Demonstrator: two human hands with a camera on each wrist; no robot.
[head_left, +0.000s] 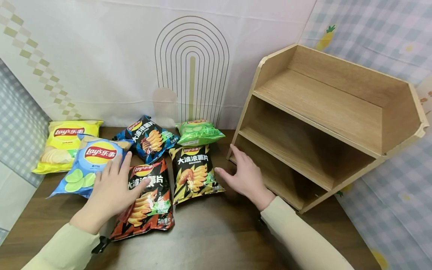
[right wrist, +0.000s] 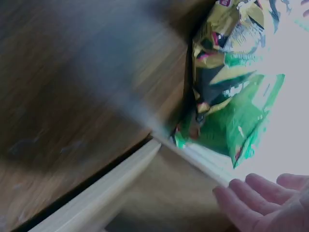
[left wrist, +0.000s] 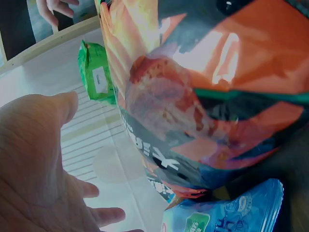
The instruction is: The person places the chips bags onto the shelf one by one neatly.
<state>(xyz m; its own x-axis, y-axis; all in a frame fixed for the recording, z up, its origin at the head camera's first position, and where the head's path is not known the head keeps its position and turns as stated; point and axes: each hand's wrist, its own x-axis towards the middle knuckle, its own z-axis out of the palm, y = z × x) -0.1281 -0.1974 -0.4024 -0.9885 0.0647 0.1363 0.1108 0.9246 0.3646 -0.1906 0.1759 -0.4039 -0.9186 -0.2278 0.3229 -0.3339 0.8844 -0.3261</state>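
Fingers spread, my left hand (head_left: 113,191) hovers over the red-and-black Lay's chip bag (head_left: 148,213) and the right side of the light blue chip bag (head_left: 79,178). In the left wrist view, a gap shows between that hand (left wrist: 36,150) and the red-and-black bag (left wrist: 207,111). My right hand (head_left: 246,176) has its fingers extended between the black-and-gold chip bag (head_left: 192,176) and the wooden shelf unit (head_left: 337,101). It holds nothing. Behind these lie a dark blue chip bag (head_left: 148,140) and a green chip bag (head_left: 199,133).
A yellow chip bag (head_left: 60,144) leans at the far left, partly behind the light blue one. The three-tier shelf unit stands at an angle on the right of the brown table (head_left: 209,240). A patterned cloth wall (head_left: 118,56) rises behind everything.
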